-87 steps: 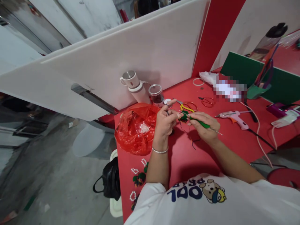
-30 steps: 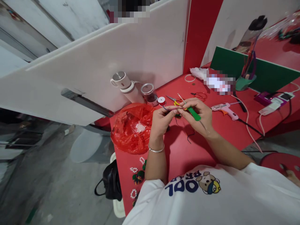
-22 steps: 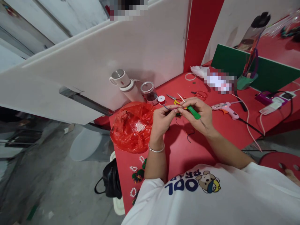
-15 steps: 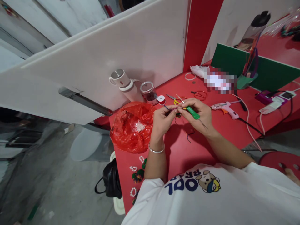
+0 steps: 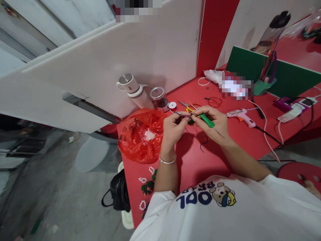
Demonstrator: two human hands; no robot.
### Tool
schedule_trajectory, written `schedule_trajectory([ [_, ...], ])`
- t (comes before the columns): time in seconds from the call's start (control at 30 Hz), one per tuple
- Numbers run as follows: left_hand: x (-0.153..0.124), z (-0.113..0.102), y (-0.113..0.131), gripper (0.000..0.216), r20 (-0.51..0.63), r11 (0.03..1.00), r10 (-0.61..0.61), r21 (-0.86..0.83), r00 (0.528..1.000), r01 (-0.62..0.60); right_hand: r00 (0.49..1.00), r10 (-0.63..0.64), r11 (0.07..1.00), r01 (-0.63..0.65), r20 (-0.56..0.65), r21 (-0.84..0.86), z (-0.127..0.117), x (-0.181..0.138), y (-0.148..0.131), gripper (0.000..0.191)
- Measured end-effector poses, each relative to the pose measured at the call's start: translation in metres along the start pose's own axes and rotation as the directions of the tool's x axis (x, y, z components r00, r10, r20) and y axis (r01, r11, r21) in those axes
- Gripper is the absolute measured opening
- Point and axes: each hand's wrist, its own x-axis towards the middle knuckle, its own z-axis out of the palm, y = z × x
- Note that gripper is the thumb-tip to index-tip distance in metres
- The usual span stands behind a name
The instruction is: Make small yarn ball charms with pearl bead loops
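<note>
My left hand (image 5: 174, 129) is closed, its thumb and index finger pinching a thin dark and reddish cord (image 5: 177, 114). In my right hand (image 5: 215, 122) lies a green-handled needle tool (image 5: 207, 121), with a thin metal shaft sticking out at each end. The fingertips of both hands almost meet over the table, and the small work between them is mostly hidden. A loose end of dark cord (image 5: 204, 144) hangs below my hands. Just behind them are yellow-handled pliers (image 5: 187, 107), partly covered, and a white spool with red thread (image 5: 173, 106).
A red plastic bag (image 5: 132, 147) with white beads (image 5: 149, 135) lies left on the red table (image 5: 193, 167). Behind it stand a lidded jar (image 5: 160, 100) and a white flask (image 5: 137, 95). Red scissors (image 5: 214, 101) and a pink glue gun (image 5: 242, 116) with cords lie right. Beaded pieces (image 5: 148, 187) sit front left.
My fingertips have shifted slightly, and a bit of dark green now shows between them. The needle tool has moved slightly down and right. The objects on the table stay where they were.
</note>
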Motion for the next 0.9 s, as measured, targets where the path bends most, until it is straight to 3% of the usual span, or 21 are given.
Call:
schedule_trajectory([
  [0.23, -0.008, 0.005, -0.001, 0.013, 0.005, 0.998, -0.030, -0.048, 1.000, 0.030, 0.999, 0.051, 0.998, -0.052, 0.014, 0.031, -0.006, -0.003, -0.006, 0.019],
  [0.53, -0.026, 0.006, 0.019, 0.018, -0.082, 0.993, -0.093, -0.074, 0.992, 0.087, 0.997, 0.054, 0.991, -0.059, 0.047, 0.116, -0.009, -0.015, -0.022, 0.015],
  [0.7, -0.037, 0.014, 0.025, 0.031, -0.104, 0.937, -0.255, -0.273, 0.961, 0.219, 0.996, 0.025, 0.962, -0.047, 0.084, 0.268, -0.028, -0.027, -0.019, 0.027],
  [0.9, -0.047, 0.024, 0.035, 0.035, -0.046, 0.865, -0.325, -0.420, 0.945, 0.277, 0.976, 0.135, 0.922, -0.186, 0.170, 0.339, -0.043, -0.042, -0.012, 0.026],
])
